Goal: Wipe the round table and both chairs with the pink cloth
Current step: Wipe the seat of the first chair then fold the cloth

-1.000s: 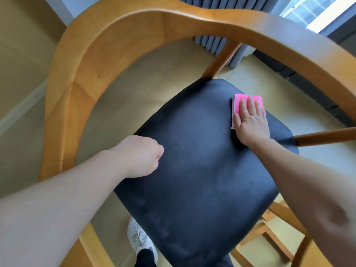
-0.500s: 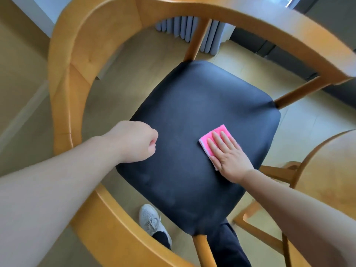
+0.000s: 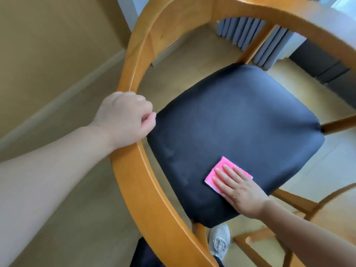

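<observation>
1. Head view, the only one. I see the right hand (image 3: 241, 191) lying flat, fingers straight and together, pressing the pink cloth (image 3: 218, 171) onto the black padded seat (image 3: 231, 128) of a wooden armchair, near the seat's front edge. Nothing is gripped; the palm pins the cloth.
2. The left hand (image 3: 125, 118) is curled into a fist around the curved wooden armrest rail (image 3: 146, 199), at the seat's left side, apparently steadying the chair.
3. The cloth is folded to a small rectangle, with a paler layer showing at its lower edge. I judge it light, soft and limp. It likely slides readily on the smooth seat, so flat palm pressure suits it; to lift it, I would pinch a free corner beyond the fingertips.
4. The seat cover looks smooth and slightly cushioned, with faint streaks toward its left side.
5. At lower right, part of another wooden frame (image 3: 269, 245) shows; whether second chair or table base, I cannot tell. A grey shoe (image 3: 219, 239) stands on the floor under the seat's front.
6. My judgement: seat wipe under way, rails not yet done.
</observation>
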Motion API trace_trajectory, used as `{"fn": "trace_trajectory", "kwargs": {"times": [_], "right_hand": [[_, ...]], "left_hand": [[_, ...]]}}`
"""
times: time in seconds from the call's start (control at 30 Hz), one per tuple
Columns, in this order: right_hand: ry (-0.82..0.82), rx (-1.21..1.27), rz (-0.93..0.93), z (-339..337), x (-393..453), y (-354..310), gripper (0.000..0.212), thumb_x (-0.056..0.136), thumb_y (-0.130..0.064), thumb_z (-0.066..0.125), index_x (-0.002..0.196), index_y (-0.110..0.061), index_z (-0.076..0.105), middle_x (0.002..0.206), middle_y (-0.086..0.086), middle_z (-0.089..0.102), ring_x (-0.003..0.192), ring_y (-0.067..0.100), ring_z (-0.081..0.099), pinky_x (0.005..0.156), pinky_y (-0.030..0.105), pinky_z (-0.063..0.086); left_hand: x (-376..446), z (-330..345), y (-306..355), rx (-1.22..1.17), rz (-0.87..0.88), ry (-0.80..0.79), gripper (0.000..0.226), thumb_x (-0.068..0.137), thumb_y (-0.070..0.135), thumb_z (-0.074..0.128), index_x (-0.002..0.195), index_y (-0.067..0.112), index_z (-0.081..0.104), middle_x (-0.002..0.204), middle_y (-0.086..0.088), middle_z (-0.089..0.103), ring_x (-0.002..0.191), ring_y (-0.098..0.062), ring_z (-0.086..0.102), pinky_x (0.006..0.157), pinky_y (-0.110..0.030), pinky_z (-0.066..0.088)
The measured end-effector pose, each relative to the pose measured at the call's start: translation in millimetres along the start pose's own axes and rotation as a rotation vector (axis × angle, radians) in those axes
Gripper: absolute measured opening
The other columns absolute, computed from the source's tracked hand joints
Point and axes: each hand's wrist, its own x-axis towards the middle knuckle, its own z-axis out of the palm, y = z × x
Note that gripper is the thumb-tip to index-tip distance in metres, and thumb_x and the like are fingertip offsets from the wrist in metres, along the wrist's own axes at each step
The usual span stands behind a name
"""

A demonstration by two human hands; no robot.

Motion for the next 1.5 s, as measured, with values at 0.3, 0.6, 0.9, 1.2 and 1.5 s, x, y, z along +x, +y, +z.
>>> {"fn": "trace_trajectory", "kwargs": {"times": [0.3, 0.6, 0.9, 1.2, 1.5], "right_hand": [[-0.075, -0.114, -0.352, -25, 45, -9, 0.055, 0.095, -0.037, 0.035, 0.148, -0.022, 0.034, 0.155, 0.003, 0.028, 0.143, 0.029, 0.024, 0.115, 0.049, 0.007], [-0.096, -0.053, -0.209, -62, 204, -50, 0.060, 0.101, -0.035, 0.027, 0.154, -0.026, -0.001, 0.161, 0.000, -0.010, 0.146, 0.026, -0.016, 0.118, 0.046, -0.009], [-0.075, -0.027, -0.226, -60, 206, -63, 0.054, 0.103, -0.041, 0.023, 0.154, -0.027, 0.011, 0.162, 0.001, 0.003, 0.147, 0.026, -0.009, 0.118, 0.046, -0.011], [-0.162, -0.065, -0.483, -20, 96, -65, 0.057, 0.100, -0.032, 0.038, 0.152, -0.029, 0.015, 0.162, 0.001, 0.004, 0.147, 0.028, -0.012, 0.111, 0.047, -0.022], [-0.406, -0.047, -0.475, -15, 10, -48, 0.073, 0.094, -0.004, 0.041, 0.154, -0.026, 0.005, 0.160, -0.003, -0.016, 0.145, 0.022, -0.019, 0.109, 0.036, -0.022]], "left_hand": [[-60, 29, 24, -0.153, -0.568, 0.088, 0.055, 0.090, 0.024, 0.034, 0.141, 0.006, 0.038, 0.149, -0.010, 0.034, 0.138, -0.028, 0.029, 0.109, -0.045, 0.028], [-60, 28, 19, -0.139, -0.496, 0.020, 0.062, 0.087, 0.022, 0.029, 0.147, 0.007, 0.030, 0.156, -0.004, 0.026, 0.144, -0.017, 0.019, 0.113, -0.032, 0.020], [-62, 27, 17, -0.143, -0.499, 0.014, 0.061, 0.088, 0.022, 0.030, 0.147, 0.008, 0.031, 0.156, -0.003, 0.026, 0.144, -0.016, 0.019, 0.113, -0.032, 0.021], [-63, 27, 19, -0.145, -0.510, 0.016, 0.056, 0.092, 0.014, 0.038, 0.147, 0.008, 0.031, 0.156, -0.003, 0.025, 0.144, -0.017, 0.019, 0.113, -0.033, 0.022], [-67, 28, 36, -0.140, -0.560, -0.038, 0.057, 0.095, 0.021, 0.032, 0.150, 0.008, 0.022, 0.159, -0.006, 0.016, 0.146, -0.020, 0.012, 0.115, -0.040, 0.020]]}}
